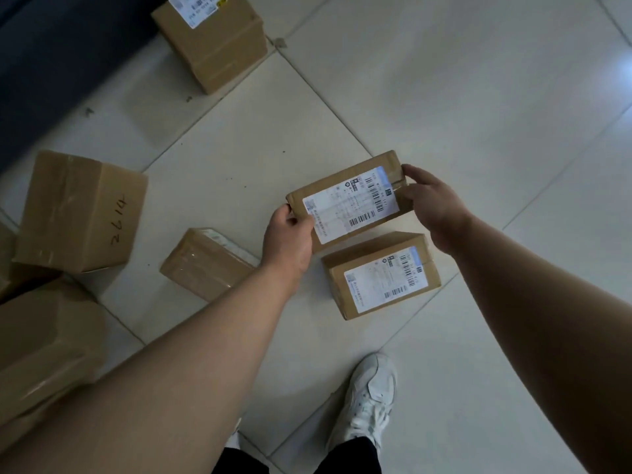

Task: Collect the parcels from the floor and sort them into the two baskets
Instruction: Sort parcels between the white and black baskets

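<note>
Pale tile floor (444, 97) carries everything, with the parcels scattered loose across it, so each has to be picked up singly. Biggest is a brown carton (44, 343) at the lower left, half out of view. Beyond it lies a carton inked "2614" (78, 213), tipped on its side, and another carton (212, 42) sits far off against the dark wall.

The one being handled is a smaller labelled parcel (328, 186), held level in mid-view with its shipping label (355, 206) turned up, I'd judge so the address can be read before choosing a basket. It looks lifted just clear of the floor. A matching labelled parcel (379, 275) lies directly under its near edge, and a taped parcel (205, 265) lies to the left.

The left hand (287, 241) grips the parcel's left end, thumb on top. The right hand (434, 206) clasps the right end, fingers curled over the edge. A two-ended hold keeps it steady. Neither basket shows. A white shoe (366, 395) stands below.
</note>
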Available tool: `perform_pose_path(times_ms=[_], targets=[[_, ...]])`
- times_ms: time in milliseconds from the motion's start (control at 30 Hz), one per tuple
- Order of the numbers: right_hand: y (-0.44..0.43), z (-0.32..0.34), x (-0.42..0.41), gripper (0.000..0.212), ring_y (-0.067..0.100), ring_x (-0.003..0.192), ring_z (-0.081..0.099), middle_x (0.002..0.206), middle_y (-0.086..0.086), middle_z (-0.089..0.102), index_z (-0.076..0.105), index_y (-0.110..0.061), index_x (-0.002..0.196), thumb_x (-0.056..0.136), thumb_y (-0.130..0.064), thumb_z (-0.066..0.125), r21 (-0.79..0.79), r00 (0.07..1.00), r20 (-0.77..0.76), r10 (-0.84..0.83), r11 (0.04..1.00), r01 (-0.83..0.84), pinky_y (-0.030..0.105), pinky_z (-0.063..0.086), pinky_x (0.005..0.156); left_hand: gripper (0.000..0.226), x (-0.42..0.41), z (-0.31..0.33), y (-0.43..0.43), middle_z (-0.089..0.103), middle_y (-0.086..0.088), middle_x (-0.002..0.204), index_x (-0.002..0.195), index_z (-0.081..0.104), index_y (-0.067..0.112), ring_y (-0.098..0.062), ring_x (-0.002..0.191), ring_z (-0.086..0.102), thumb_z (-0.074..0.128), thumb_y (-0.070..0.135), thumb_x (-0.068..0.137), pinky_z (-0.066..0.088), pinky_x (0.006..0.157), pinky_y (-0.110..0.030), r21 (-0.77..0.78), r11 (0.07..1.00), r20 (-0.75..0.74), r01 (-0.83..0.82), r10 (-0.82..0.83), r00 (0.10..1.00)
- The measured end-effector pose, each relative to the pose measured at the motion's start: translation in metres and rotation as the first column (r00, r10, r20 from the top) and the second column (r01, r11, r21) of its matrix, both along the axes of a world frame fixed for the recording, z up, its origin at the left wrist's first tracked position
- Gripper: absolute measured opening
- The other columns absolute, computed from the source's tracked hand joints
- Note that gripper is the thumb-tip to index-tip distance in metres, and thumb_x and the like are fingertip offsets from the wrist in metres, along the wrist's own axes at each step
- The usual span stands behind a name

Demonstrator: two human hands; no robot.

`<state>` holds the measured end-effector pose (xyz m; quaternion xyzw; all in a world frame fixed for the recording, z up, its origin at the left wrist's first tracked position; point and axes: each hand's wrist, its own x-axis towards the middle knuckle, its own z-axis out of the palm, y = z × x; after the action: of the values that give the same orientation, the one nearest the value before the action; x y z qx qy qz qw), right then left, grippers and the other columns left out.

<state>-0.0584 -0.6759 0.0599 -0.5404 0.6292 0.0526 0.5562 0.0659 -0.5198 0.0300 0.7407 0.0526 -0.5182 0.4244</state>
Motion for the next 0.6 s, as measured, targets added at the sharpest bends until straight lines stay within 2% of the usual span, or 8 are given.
perform_pose_path(times_ms=[133, 167, 233, 267, 333, 400, 500, 600], targets=[[0.008, -0.003, -0.029, 0.035, 0.01, 0.083, 0.065, 0.102, 0.0, 0.069, 0.055, -0.017, 0.13, 0.096, -0.012, 0.046, 0.095, 0.999, -0.018, 0.037, 0.995, -0.035, 0.019, 0.048, 0.07, 0.03, -0.03, -0.008, 0.007, 0.071, 0.003, 0.108, 0.114, 0.063, 0.02, -0.015, 0.099, 0.068, 0.057, 0.023, 0.085, 0.054, 0.093, -0.038, 0.057, 0.996, -0.014, 0.063, -0.062, 0.998], [0.013, -0.004, -0.034, 0.033, 0.01, 0.085, 0.065, 0.105, 0.0, 0.068, 0.056, -0.017, 0.127, 0.094, -0.019, 0.05, 0.113, 0.999, -0.03, 0.045, 0.993, -0.041, 0.021, 0.051, 0.074, 0.028, -0.034, -0.01, 0.009, 0.071, 0.003, 0.109, 0.115, 0.063, 0.019, -0.015, 0.1, 0.067, 0.057, 0.023, 0.087, 0.053, 0.092, -0.036, 0.076, 0.994, 0.001, 0.082, -0.082, 0.997], [0.019, -0.013, -0.047, 0.061, 0.023, 0.108, 0.064, 0.126, 0.004, 0.063, 0.05, -0.014, 0.136, 0.081, -0.043, 0.057, 0.114, 0.996, -0.083, 0.025, 0.993, -0.016, 0.039, 0.052, 0.095, 0.029, -0.037, -0.013, 0.012, 0.068, -0.001, 0.112, 0.115, 0.06, 0.015, -0.016, 0.1, 0.064, 0.059, 0.026, 0.089, 0.051, 0.084, -0.031, 0.118, 0.986, 0.031, 0.118, -0.122, 0.992], [0.021, -0.018, -0.052, 0.07, 0.029, 0.116, 0.061, 0.134, 0.007, 0.059, 0.045, -0.013, 0.141, 0.079, -0.045, 0.056, 0.121, 0.993, -0.118, 0.003, 0.993, 0.011, 0.046, 0.048, 0.101, 0.033, -0.038, -0.015, 0.014, 0.066, -0.002, 0.114, 0.116, 0.058, 0.012, -0.018, 0.099, 0.061, 0.06, 0.03, 0.088, 0.048, 0.081, -0.03, 0.167, 0.977, 0.024, 0.135, -0.141, 0.99], [0.028, -0.021, -0.062, 0.045, 0.034, 0.108, 0.064, 0.123, 0.012, 0.063, 0.049, -0.01, 0.132, 0.089, -0.026, 0.05, 0.144, 0.982, -0.189, -0.008, 0.989, 0.035, 0.049, 0.051, 0.097, 0.035, -0.042, -0.014, 0.017, 0.059, -0.002, 0.113, 0.112, 0.053, 0.009, -0.022, 0.103, 0.054, 0.061, 0.033, 0.088, 0.046, 0.089, -0.034, 0.282, 0.943, -0.065, 0.176, -0.164, 0.984], [0.034, -0.022, -0.069, 0.017, 0.033, 0.091, 0.067, 0.1, 0.012, 0.068, 0.055, -0.012, 0.106, 0.094, -0.013, 0.043, 0.142, 0.975, -0.224, 0.002, 0.989, 0.03, 0.045, 0.056, 0.086, 0.021, -0.051, -0.01, 0.022, 0.055, -0.001, 0.11, 0.106, 0.05, 0.017, -0.024, 0.106, 0.052, 0.058, 0.03, 0.091, 0.044, 0.094, -0.037, 0.349, 0.91, -0.232, 0.225, -0.148, 0.961], [0.048, -0.026, -0.083, 0.02, 0.028, 0.075, 0.062, 0.084, 0.011, 0.064, 0.056, -0.009, 0.084, 0.094, -0.016, 0.04, 0.101, 0.965, -0.254, -0.068, 0.99, 0.097, 0.039, 0.051, 0.069, 0.024, -0.068, -0.01, 0.034, 0.069, -0.004, 0.103, 0.104, 0.065, 0.014, -0.023, 0.103, 0.062, 0.05, 0.03, 0.095, 0.048, 0.082, -0.035, 0.324, 0.928, -0.351, 0.185, -0.063, 0.934], [0.062, -0.03, -0.105, 0.019, 0.024, 0.075, 0.055, 0.089, 0.014, 0.06, 0.057, -0.008, 0.088, 0.092, -0.022, 0.045, 0.055, 0.939, -0.244, -0.242, 0.963, 0.262, 0.038, 0.043, 0.067, 0.034, -0.08, -0.016, 0.051, 0.073, -0.013, 0.095, 0.093, 0.069, 0.008, -0.028, 0.093, 0.068, 0.048, 0.034, 0.091, 0.054, 0.083, -0.041, 0.359, 0.927, -0.236, 0.109, -0.023, 0.971]])
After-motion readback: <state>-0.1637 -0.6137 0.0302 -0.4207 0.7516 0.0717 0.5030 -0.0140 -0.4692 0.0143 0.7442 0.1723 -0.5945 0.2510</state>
